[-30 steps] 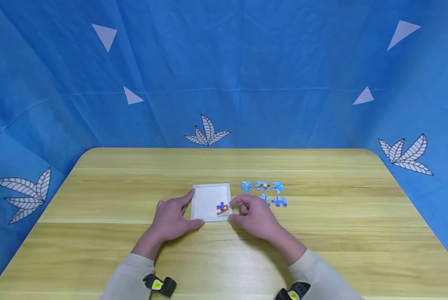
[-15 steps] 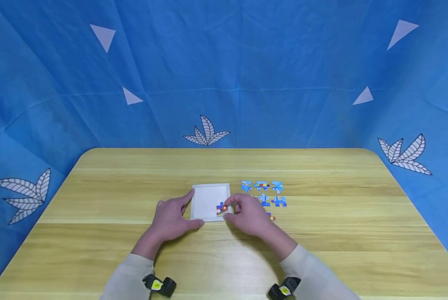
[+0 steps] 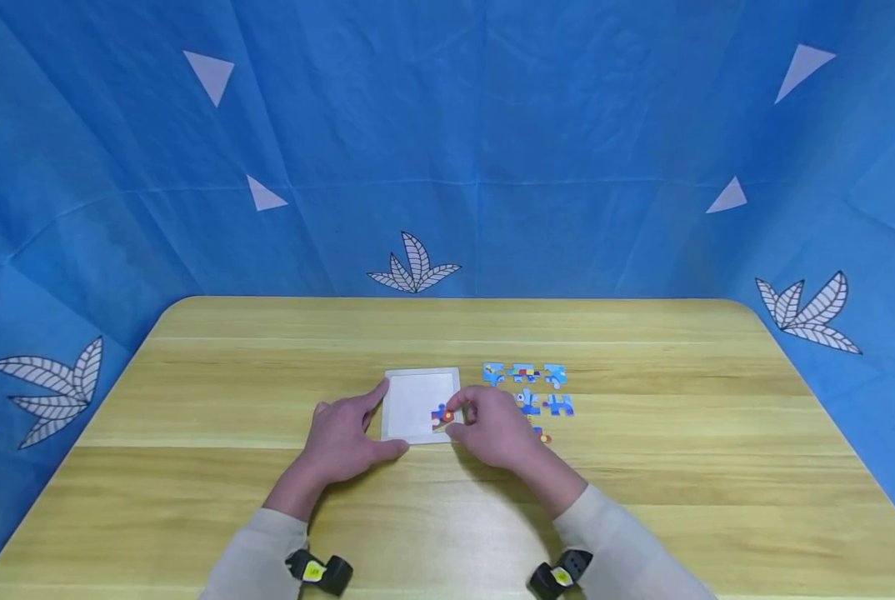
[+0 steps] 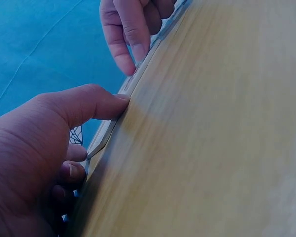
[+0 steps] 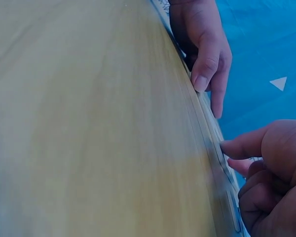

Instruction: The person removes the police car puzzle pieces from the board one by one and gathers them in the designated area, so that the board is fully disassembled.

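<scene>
Centrally on the light wooden table [image 3: 642, 500], in the head view, lies a white square puzzle tray [image 3: 417, 398], nearer the front edge than the back. The left hand [image 3: 342, 437] rests against the tray's left side, forefinger straight along the left rim, thumb straight along the front rim, fingers relaxed and grasping nothing. The right hand [image 3: 492, 429] sits at the tray's front right corner, thumb and forefinger pinching a red-and-blue jigsaw piece [image 3: 442, 414] that lies inside that corner. Just right of the tray, toward the right edge, loose blue jigsaw pieces [image 3: 526, 387] lie in rows; one small red-and-yellow piece [image 3: 542, 435] lies closest to the front edge, beside the right hand.

Next, the left wrist view shows the left hand [image 4: 44, 148] with its thumb tip touching the tray's rim [image 4: 106, 138]; the right hand's fingers [image 4: 133, 34] meet the same rim further along.

Finally, the right wrist view shows the right hand [image 5: 269, 173] with fingers curled at the tray edge [image 5: 217, 163]; the pinched piece is hidden. The left hand [image 5: 204, 44] lies beyond.
</scene>
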The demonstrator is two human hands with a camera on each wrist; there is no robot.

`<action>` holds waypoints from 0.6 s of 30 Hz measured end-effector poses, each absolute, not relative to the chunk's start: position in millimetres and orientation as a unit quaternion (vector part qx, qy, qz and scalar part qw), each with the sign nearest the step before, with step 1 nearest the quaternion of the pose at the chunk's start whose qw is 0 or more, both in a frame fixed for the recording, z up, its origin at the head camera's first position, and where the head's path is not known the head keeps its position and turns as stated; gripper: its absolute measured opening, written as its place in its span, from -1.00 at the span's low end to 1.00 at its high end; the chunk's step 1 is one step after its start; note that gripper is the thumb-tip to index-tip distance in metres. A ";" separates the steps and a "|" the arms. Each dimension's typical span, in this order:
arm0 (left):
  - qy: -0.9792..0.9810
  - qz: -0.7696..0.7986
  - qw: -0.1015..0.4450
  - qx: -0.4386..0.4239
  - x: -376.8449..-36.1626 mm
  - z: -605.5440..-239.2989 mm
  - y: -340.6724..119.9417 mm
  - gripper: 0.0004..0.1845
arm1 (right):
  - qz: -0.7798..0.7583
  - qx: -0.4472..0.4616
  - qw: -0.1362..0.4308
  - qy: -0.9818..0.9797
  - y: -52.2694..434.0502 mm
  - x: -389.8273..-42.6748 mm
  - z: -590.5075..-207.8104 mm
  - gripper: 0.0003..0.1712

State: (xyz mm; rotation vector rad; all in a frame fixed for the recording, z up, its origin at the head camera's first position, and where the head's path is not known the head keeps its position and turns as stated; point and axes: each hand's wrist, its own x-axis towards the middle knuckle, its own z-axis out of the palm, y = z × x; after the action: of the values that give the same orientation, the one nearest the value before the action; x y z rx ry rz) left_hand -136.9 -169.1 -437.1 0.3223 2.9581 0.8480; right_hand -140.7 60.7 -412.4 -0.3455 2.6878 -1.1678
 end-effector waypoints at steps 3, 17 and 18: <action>0.955 0.277 0.024 0.102 -137.2 -438.1 -168.8 0.04 | -0.392 -0.114 0.097 0.908 59.1 -142.2 -413.6 -0.78; 0.956 0.275 0.020 0.098 -137.7 -440.0 -168.6 0.04 | -0.383 -0.095 0.101 0.913 60.3 -146.0 -416.3 -0.68; 0.956 0.275 0.021 0.098 -137.7 -440.1 -168.5 0.04 | -0.380 -0.095 0.102 0.914 60.2 -146.2 -416.6 -0.69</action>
State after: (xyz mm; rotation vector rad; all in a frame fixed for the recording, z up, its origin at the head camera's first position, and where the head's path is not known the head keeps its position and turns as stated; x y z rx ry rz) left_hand -137.7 -168.5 -440.1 0.3050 2.9653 0.8525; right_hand -146.2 60.2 -416.6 -0.2810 2.6995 -1.1214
